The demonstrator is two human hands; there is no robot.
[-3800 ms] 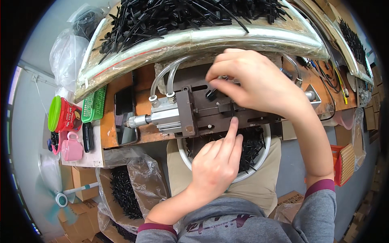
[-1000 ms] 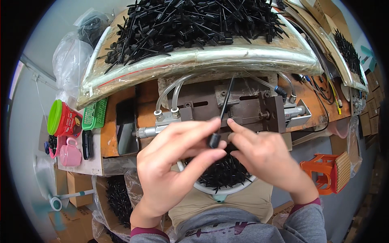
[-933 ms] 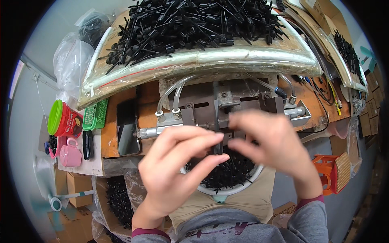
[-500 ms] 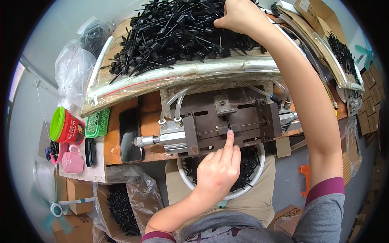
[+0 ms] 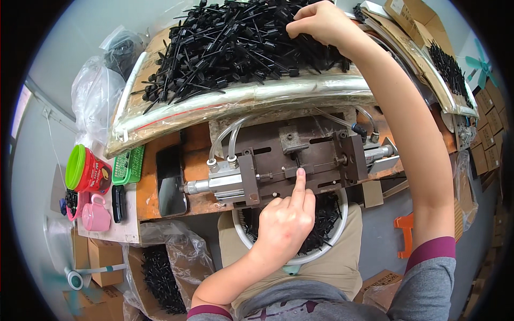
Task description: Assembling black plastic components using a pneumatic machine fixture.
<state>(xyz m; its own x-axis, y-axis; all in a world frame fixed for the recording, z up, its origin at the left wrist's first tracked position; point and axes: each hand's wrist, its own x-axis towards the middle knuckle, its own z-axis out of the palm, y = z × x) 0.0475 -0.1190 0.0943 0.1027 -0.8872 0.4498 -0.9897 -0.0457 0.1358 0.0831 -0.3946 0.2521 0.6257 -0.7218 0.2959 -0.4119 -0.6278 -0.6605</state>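
Note:
My left hand [image 5: 286, 222] reaches over the dark metal clamping fixture [image 5: 326, 175]. Its index finger is stretched out, the tip resting on a small block at the middle, where a thin black plastic piece [image 5: 298, 159] lies. The other fingers are loosely curled and hold nothing that I can see. My right hand [image 5: 326, 25] is at the right part of a large heap of black plastic ties with blocky heads [image 5: 230, 48]. Its thumb and fingers are bent together at the heap; anything between them is hidden. An air cylinder [image 5: 227, 187] sits at the fixture's left end.
A white-rimmed basket of black pieces [image 5: 342, 219] sits on my lap, below the fixture. Left on the bench are a phone [image 5: 172, 182], a pink mug [image 5: 96, 215], a red tub [image 5: 96, 171] and a green basket [image 5: 128, 165]. Clear air hoses [image 5: 234, 139] arch behind the fixture.
My right hand has shifted slightly down, its fingers more bent over the heap. Metal rod ends at both sides of the fixture show further inward. My left index finger stays on the block.

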